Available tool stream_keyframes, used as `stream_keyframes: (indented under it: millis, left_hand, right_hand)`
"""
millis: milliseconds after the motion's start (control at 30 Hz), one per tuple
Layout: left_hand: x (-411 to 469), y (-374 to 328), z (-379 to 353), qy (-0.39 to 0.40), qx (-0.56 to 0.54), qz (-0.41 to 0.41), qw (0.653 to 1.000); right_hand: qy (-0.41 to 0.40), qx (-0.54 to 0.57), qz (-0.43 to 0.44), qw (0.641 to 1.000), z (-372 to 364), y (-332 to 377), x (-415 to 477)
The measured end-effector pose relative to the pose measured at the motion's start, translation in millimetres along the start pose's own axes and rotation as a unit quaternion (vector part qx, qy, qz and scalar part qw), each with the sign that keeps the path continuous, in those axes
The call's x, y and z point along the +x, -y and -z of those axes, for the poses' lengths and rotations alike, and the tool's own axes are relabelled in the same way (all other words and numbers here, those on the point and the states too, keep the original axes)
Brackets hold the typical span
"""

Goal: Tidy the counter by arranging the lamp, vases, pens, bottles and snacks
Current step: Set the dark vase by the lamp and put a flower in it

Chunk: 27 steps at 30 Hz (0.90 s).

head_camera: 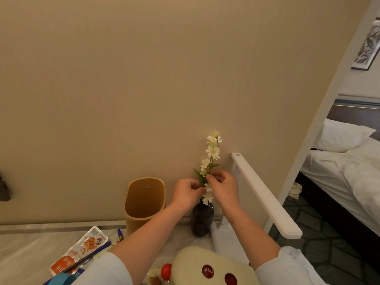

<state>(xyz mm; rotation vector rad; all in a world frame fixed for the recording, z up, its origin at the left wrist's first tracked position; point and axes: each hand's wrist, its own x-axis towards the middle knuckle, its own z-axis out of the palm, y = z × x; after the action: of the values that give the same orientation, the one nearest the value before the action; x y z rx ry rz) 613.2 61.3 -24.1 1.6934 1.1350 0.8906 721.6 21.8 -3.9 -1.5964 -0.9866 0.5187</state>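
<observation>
While both hands pinch the white flower sprig (212, 153) low on its stem, left hand (187, 193) and right hand (223, 185) closed around it, the stem's long axis rises upright from the dark vase (202, 220) directly below, beside the white desk lamp (265, 195).

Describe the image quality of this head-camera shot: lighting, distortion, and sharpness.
Head view: warm, dim, even light tints the wall tan; wide-angle bending bows the white lamp arm and doorway edge; the dark vase is underexposed and shows little detail; both hands, left and right, on the flower stem are slightly soft; the snack packet near the bottom edge is blurrier.
</observation>
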Motion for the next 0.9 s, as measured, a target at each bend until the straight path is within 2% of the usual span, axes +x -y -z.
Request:
stream_keyframes:
  millis: [567,900]
  left_hand:
    - [-34.3,-15.3,20.6,0.003,-0.05,-0.033,0.998]
    - [-83.7,-24.7,55.4,-0.057,-0.011,-0.019,0.998]
  right_hand:
    - [-0.005,0.016,0.006,1.0,12.4,13.2,-35.1]
    - [-0.031,0.018,0.042,0.998,21.6,30.8,-88.2]
